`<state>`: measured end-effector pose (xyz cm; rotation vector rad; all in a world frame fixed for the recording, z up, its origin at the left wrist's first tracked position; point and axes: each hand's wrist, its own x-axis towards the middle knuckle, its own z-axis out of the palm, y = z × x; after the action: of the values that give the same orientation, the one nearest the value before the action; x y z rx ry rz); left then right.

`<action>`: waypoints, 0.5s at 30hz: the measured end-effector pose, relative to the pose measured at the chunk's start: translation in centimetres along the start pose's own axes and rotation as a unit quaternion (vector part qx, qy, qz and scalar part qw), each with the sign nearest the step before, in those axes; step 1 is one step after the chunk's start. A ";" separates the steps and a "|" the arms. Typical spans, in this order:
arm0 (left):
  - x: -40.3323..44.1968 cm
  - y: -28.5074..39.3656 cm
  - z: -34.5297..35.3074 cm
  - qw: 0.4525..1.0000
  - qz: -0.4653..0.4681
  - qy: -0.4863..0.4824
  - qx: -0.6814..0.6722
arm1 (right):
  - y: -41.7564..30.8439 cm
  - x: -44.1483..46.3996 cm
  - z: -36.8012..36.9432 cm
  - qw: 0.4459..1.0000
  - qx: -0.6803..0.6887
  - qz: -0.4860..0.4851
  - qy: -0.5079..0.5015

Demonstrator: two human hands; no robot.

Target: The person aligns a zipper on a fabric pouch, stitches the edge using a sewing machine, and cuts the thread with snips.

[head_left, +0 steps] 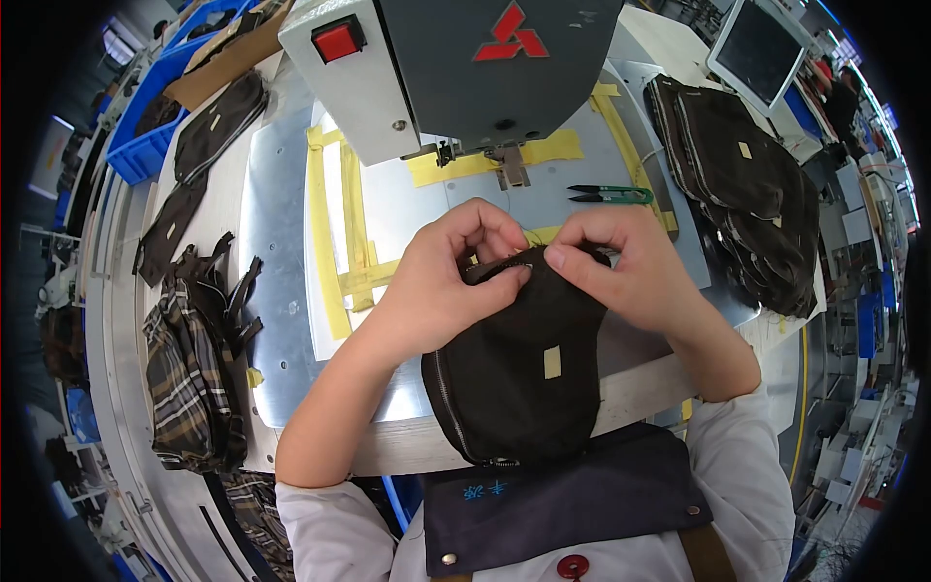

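A black fabric bag piece [519,378] with a zipper along its left side and a small cream patch lies over the front edge of the machine's table. My left hand [436,276] pinches the upper edge of this piece, thumb in front and fingers behind. Close beside it, my right hand [626,257] grips the same edge between thumb and fingers. Thin thread shows at the edge between the hands. Just beyond my right hand, thread snips [611,195] with a green handle lie on the metal plate. The sewing machine's presser foot [512,170] stands above and behind the hands.
The machine head [456,78] fills the top middle. Stacked black zippered pieces [737,184] lie on the right, below a screen [759,48]. At left are plaid bag pieces [194,378], black strips [218,126] and a blue bin [145,136]. Yellow tape [330,233] marks the plate.
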<state>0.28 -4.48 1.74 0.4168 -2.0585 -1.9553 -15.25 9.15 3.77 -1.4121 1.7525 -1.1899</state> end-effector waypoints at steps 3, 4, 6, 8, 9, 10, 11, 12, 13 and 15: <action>-0.1 -0.4 0.7 0.999 0.013 0.024 0.028 | -0.1 -0.1 0.2 0.998 -0.058 -0.033 0.012; -0.2 -0.5 1.0 0.998 0.011 0.035 0.044 | -0.1 0.0 0.3 0.996 -0.082 -0.036 0.011; -0.2 -0.8 1.2 0.996 0.014 0.050 0.066 | 0.3 0.0 0.4 0.994 -0.103 -0.041 0.012; 0.0 -1.3 1.3 0.995 0.024 0.059 0.078 | 1.0 0.2 0.5 0.994 -0.095 -0.043 0.019; 0.0 -1.1 1.1 0.997 0.004 0.045 0.062 | 1.1 0.4 0.4 0.997 -0.064 -0.031 0.007; 0.1 -0.7 0.8 0.998 -0.016 0.032 0.046 | 1.2 0.7 0.1 0.999 -0.034 -0.019 -0.003; 0.1 -0.4 0.5 0.999 -0.035 0.017 0.030 | 1.3 0.8 -0.3 1.000 -0.003 -0.007 -0.013; 0.1 -0.3 0.2 0.999 -0.042 0.008 0.007 | 1.2 0.9 -0.7 0.997 0.049 0.028 -0.044; 0.1 -0.2 0.0 0.999 -0.049 -0.002 -0.016 | 0.9 0.9 -0.9 0.995 0.070 0.042 -0.059; 0.1 -0.1 -0.2 0.997 -0.059 -0.017 -0.047 | 0.5 1.0 -1.3 0.987 0.111 0.071 -0.089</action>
<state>0.25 -4.73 1.67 0.4978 -1.9934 -2.1324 -16.84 8.61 3.98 -1.2030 1.5207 -1.1092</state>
